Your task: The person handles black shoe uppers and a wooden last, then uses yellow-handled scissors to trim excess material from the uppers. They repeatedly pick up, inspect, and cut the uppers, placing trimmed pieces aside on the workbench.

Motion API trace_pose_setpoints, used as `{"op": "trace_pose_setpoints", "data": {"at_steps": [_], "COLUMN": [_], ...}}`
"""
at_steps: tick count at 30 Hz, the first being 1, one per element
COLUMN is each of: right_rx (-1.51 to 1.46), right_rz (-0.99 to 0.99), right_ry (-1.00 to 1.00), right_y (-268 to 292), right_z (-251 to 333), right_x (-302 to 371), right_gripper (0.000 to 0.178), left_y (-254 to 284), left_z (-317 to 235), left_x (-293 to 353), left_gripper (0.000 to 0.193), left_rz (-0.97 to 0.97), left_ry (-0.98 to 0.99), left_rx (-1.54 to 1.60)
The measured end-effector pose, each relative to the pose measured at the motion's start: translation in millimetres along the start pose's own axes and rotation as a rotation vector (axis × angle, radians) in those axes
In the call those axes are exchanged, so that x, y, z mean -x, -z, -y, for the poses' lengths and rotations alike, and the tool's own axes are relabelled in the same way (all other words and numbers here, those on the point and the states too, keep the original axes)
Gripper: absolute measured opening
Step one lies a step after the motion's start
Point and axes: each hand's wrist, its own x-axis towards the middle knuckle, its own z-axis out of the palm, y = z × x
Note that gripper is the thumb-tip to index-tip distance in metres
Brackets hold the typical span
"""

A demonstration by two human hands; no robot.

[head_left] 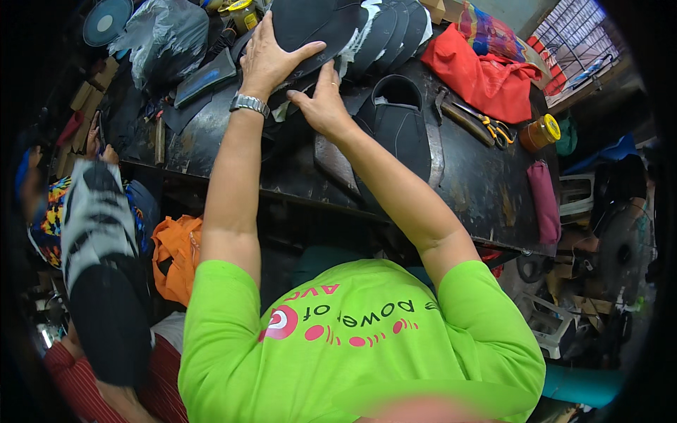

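A rounded black piece (314,25) that looks like a shoe-upper part lies at the top of the worktable. My left hand (271,60), a metal watch at its wrist, presses along its left edge with fingers stretched and thumb spread across its surface. By the lower edge is my right hand (324,102), thumb and fingers apart, fingertips touching the edge. More black pieces (384,42) with ragged white edging overlap to the right. Below them, beside my right wrist, rests a black shoe upper (402,134) with a rounded collar opening. The undersides of the pieces are hidden.
Right of the upper are a hammer (469,123), yellow-handled scissors (501,132), a yellow-lidded jar (539,132) and red cloth (479,74). A plastic bag (166,42) lies left. A co-worker's black-clad leg (109,317) and orange cloth (176,257) are below the table's left side.
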Motion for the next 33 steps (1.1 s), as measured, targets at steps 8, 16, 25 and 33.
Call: {"op": "trace_pose_setpoints", "data": {"at_steps": [8,16,25,33], "right_rx": [-0.123,0.150,0.165,0.916], "right_rz": [0.250,0.188,-0.081,-0.135], "right_ry": [0.033,0.263,-0.167,-0.066], "right_y": [45,160,288,354], "right_z": [22,27,-73,-147], "right_x": [69,155,144,54], "right_gripper": [0.083,0.027,0.022,0.027], "left_y": [16,3,-8,-15], "left_z": [-34,-34,-87,-117], "left_x": [-3,49,192,203], "left_gripper": [0.114,0.086,0.051,0.047], "left_rz": [0.027,-0.199,0.159,0.285], "left_ry": [0.084,-0.249,-0.343,-0.373], "left_rx": [0.164,-0.124,0.365,0.427]}}
